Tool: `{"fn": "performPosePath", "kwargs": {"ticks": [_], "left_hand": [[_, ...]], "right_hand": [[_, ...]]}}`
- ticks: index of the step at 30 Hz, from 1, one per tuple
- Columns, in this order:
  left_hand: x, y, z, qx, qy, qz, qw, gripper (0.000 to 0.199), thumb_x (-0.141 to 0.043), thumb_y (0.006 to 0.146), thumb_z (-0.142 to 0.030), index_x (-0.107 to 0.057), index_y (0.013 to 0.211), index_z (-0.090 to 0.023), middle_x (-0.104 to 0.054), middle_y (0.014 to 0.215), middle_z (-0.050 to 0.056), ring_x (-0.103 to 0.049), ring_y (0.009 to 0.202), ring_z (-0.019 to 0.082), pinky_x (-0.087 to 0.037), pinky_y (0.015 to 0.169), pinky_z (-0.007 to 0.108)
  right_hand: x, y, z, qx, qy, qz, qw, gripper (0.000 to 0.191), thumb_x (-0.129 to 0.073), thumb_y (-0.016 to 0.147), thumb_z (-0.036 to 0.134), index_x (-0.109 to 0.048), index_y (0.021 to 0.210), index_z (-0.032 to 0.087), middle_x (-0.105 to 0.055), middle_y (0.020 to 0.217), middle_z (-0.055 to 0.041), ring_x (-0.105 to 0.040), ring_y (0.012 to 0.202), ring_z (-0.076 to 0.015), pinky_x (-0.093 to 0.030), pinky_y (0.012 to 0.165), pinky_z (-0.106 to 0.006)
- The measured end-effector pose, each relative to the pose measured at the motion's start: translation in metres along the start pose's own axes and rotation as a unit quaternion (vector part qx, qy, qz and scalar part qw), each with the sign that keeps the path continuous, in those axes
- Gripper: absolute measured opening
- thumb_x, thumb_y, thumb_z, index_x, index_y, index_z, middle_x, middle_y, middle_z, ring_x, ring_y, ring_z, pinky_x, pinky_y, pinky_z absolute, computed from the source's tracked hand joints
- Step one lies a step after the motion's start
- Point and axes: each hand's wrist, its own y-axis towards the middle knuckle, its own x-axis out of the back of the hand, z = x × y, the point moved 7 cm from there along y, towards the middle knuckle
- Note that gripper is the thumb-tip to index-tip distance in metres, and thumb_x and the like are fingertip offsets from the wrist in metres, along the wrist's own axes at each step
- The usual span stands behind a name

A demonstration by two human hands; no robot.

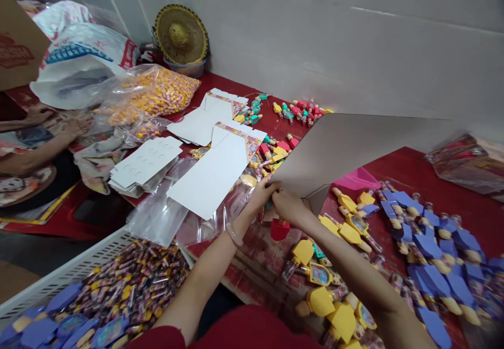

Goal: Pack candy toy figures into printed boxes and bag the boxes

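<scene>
My left hand point(262, 196) and my right hand point(289, 204) meet near the middle of the view, at the lower left end of a large grey-white cardboard sheet point(334, 144) that stands tilted above the table. The left fingers are closed on its edge. My right fingers are curled at the same corner, partly hidden. A red toy piece point(280, 229) lies just below my hands. Yellow toy pieces point(342, 321) lie near my right forearm, with purple ones point(429, 244) farther right. Flat white cards point(210, 173) lie on clear plastic bags point(157, 215) left of my hands.
A white basket point(74, 267) of small tubes and purple toys stands at lower left. A bag of orange pieces point(157, 89), a straw hat point(181, 34) and white card stacks point(145, 162) are at the left. Another person's hands point(76, 123) rest at the far left. Wall behind the red table point(386, 165).
</scene>
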Motion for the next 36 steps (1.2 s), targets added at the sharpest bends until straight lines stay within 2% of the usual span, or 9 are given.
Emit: {"fn": "performPosePath", "kwargs": {"ticks": [4, 8, 12, 15, 18, 21, 23, 29, 36], "left_hand": [[0.002, 0.000, 0.003, -0.003, 0.001, -0.008, 1.000, 0.033, -0.071, 0.079, -0.037, -0.072, 0.106, -0.018, -0.076, 0.105, 0.006, -0.066, 0.099, 0.023, -0.052, 0.091, 0.036], [0.005, -0.001, 0.008, 0.010, 0.034, -0.027, 0.999, 0.031, -0.070, 0.078, -0.035, -0.072, 0.104, -0.018, -0.075, 0.101, 0.006, -0.065, 0.098, 0.021, -0.052, 0.088, 0.033], [0.008, 0.000, 0.011, 0.020, 0.040, -0.029, 0.999, 0.033, -0.071, 0.079, -0.039, -0.070, 0.105, -0.019, -0.072, 0.096, 0.003, -0.063, 0.086, 0.016, -0.050, 0.078, 0.026], [0.008, 0.000, 0.012, 0.034, 0.038, -0.030, 0.998, 0.031, -0.071, 0.079, -0.041, -0.068, 0.100, -0.018, -0.068, 0.086, 0.001, -0.059, 0.076, 0.013, -0.048, 0.068, 0.023], [0.008, 0.000, 0.013, 0.041, 0.034, -0.040, 0.998, 0.031, -0.072, 0.078, -0.042, -0.067, 0.097, -0.018, -0.065, 0.081, 0.000, -0.057, 0.072, 0.012, -0.046, 0.064, 0.022], [0.008, 0.000, 0.013, 0.036, 0.030, -0.042, 0.998, 0.030, -0.073, 0.077, -0.042, -0.067, 0.094, -0.018, -0.064, 0.080, 0.000, -0.056, 0.071, 0.012, -0.046, 0.063, 0.022], [0.008, 0.001, 0.014, 0.031, 0.026, -0.042, 0.998, 0.030, -0.074, 0.076, -0.042, -0.067, 0.093, -0.018, -0.064, 0.080, -0.001, -0.056, 0.071, 0.012, -0.046, 0.064, 0.022], [0.010, 0.003, 0.016, 0.023, 0.031, -0.034, 0.999, 0.028, -0.074, 0.076, -0.042, -0.065, 0.088, -0.018, -0.060, 0.073, -0.002, -0.054, 0.065, 0.011, -0.044, 0.062, 0.023], [0.009, 0.001, 0.013, 0.014, 0.039, -0.027, 0.999, 0.031, -0.073, 0.077, -0.043, -0.068, 0.095, -0.018, -0.068, 0.087, 0.002, -0.060, 0.080, 0.015, -0.047, 0.069, 0.025]], "right_hand": [[-0.017, -0.008, -0.010, -0.078, 0.090, -0.057, 0.991, 0.045, -0.051, 0.099, 0.027, -0.047, 0.140, 0.009, -0.069, 0.114, -0.0209, -0.070, 0.098, -0.0309, -0.050, 0.077, -0.034], [-0.037, -0.027, -0.041, -0.141, 0.278, -0.124, 0.942, 0.049, -0.062, 0.095, 0.038, -0.044, 0.134, 0.015, -0.072, 0.100, -0.0110, -0.070, 0.091, -0.0269, -0.048, 0.077, -0.032], [-0.060, -0.069, -0.100, -0.174, 0.386, -0.182, 0.887, 0.044, -0.059, 0.093, 0.039, -0.050, 0.129, 0.015, -0.071, 0.107, -0.0113, -0.068, 0.087, -0.0221, -0.050, 0.077, -0.031], [-0.084, -0.126, -0.160, -0.278, 0.347, -0.207, 0.871, 0.033, -0.048, 0.097, 0.036, -0.061, 0.120, 0.016, -0.071, 0.112, -0.0137, -0.067, 0.093, -0.0237, -0.051, 0.082, -0.034], [-0.115, -0.168, -0.194, -0.346, 0.218, -0.128, 0.904, 0.030, -0.045, 0.096, 0.024, -0.069, 0.112, 0.016, -0.071, 0.111, -0.0143, -0.066, 0.101, -0.0254, -0.049, 0.087, -0.034], [-0.147, -0.172, -0.194, -0.299, 0.125, -0.006, 0.946, 0.042, -0.044, 0.090, 0.008, -0.070, 0.122, 0.016, -0.067, 0.122, -0.0152, -0.062, 0.109, -0.0249, -0.046, 0.087, -0.030], [-0.159, -0.163, -0.191, -0.266, 0.104, 0.032, 0.958, 0.051, -0.044, 0.085, 0.003, -0.069, 0.128, 0.017, -0.064, 0.124, -0.0168, -0.060, 0.112, -0.0261, -0.045, 0.088, -0.030], [-0.157, -0.139, -0.194, -0.183, 0.113, 0.089, 0.972, 0.037, -0.054, 0.075, 0.003, -0.076, 0.104, 0.013, -0.064, 0.112, -0.0159, -0.057, 0.106, -0.0273, -0.043, 0.089, -0.032], [-0.142, -0.183, -0.186, -0.146, 0.182, 0.158, 0.960, 0.030, -0.057, 0.074, 0.008, -0.068, 0.101, 0.014, -0.069, 0.097, -0.0093, -0.062, 0.083, -0.0198, -0.045, 0.069, -0.025]]}}
